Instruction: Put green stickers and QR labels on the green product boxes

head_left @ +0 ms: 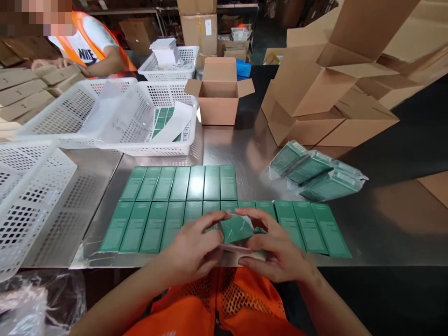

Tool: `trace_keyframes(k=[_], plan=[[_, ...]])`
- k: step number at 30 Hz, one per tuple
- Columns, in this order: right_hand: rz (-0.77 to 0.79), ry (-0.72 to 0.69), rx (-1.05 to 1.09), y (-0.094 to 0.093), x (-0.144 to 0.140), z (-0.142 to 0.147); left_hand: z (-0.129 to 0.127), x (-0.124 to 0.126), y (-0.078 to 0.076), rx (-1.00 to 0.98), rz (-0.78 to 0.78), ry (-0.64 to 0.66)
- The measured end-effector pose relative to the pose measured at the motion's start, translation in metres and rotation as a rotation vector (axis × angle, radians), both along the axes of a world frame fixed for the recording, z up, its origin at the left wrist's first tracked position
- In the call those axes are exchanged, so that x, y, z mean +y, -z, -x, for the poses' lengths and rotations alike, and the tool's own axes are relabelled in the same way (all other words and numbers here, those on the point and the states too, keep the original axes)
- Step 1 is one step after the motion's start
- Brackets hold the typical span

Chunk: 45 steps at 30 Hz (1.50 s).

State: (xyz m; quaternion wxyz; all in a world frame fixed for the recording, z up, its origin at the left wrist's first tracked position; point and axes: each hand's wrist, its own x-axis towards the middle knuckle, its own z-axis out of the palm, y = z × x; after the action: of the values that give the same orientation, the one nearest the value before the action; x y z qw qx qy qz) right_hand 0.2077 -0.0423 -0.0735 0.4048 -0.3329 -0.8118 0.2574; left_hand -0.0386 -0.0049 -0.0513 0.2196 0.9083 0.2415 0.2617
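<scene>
Both hands are working together at the near edge of the table [350, 219], clamped on one small green box [236, 228] that is sitting in a clear plastic sleeve: the left hand [192, 249] is pinching its left end with thumb and forefinger, and the right hand [276, 249] is closing over its right end from above. The box is being held just above the front row of green boxes [224, 226], at about the middle of that row and tilted a little.

To do this handling well, it seems wise to be keeping the grip on the box ends and not on its printed face, pulling the film taut with one hand while the other steadies the carton, and lifting clear of the row so the neighbours are not being nudged out of line.

Behind the row, a second shorter row [182, 183] is lying flat; to the right of it, a bagged bundle [317, 170] of the same boxes is resting. White baskets [105, 116] and open cardboard cartons [219, 91] are standing farther back.

The fingers are covering the box's ends, so whether the sleeve is open or sealed cannot be told. The print on the boxes is too small to read, and the pinkish edge under the box is unclear
</scene>
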Motion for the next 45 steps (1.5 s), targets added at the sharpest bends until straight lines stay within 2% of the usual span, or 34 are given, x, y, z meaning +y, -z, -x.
trace_keyframes(k=[3, 5, 8, 11, 13, 15, 19, 22, 25, 31, 34, 37, 39, 43, 45], plan=[[0.009, 0.062, 0.149, 0.014, -0.007, 0.003, -0.002, 0.001, 0.007, -0.048, -0.060, 0.049], [-0.006, 0.134, 0.181, 0.015, -0.013, 0.005, -0.006, 0.001, 0.010, -0.108, -0.093, 0.075], [-0.169, 0.285, -0.016, 0.000, -0.017, 0.006, -0.013, 0.002, 0.014, -0.192, -0.160, 0.081], [-0.390, 0.222, -0.225, -0.020, -0.015, 0.004, -0.017, 0.005, 0.015, -0.254, -0.193, 0.116], [-0.416, 0.171, -0.252, -0.029, -0.013, 0.003, -0.018, 0.006, 0.014, -0.246, -0.172, 0.134], [-0.417, 0.234, -0.279, -0.033, -0.015, 0.005, -0.019, 0.007, 0.012, -0.219, -0.151, 0.126], [-0.550, 0.404, -0.448, -0.039, -0.025, 0.012, -0.022, 0.009, 0.004, -0.198, -0.141, 0.147], [-0.605, 0.400, -0.538, -0.046, -0.025, 0.012, -0.021, 0.011, 0.002, -0.157, -0.137, 0.145], [-0.484, 0.346, -0.397, -0.047, -0.018, 0.007, -0.018, 0.016, 0.007, -0.138, -0.127, 0.128], [0.095, 0.295, 0.112, -0.017, -0.008, 0.001, -0.019, 0.024, 0.017, -0.241, -0.073, 0.216], [0.187, 0.267, 0.244, -0.004, -0.005, 0.002, -0.023, 0.026, 0.015, -0.260, -0.059, 0.221], [0.143, 0.351, 0.199, -0.004, 0.001, 0.003, -0.028, 0.029, 0.014, -0.252, -0.010, 0.172], [0.180, 0.355, 0.127, -0.007, 0.007, 0.003, -0.031, 0.032, 0.014, -0.237, 0.051, 0.144], [0.419, 0.187, 0.055, -0.008, 0.020, 0.002, -0.031, 0.033, 0.017, -0.223, 0.147, 0.115], [0.455, 0.157, 0.036, -0.008, 0.019, 0.005, -0.027, 0.031, 0.017, -0.246, 0.128, 0.101]])
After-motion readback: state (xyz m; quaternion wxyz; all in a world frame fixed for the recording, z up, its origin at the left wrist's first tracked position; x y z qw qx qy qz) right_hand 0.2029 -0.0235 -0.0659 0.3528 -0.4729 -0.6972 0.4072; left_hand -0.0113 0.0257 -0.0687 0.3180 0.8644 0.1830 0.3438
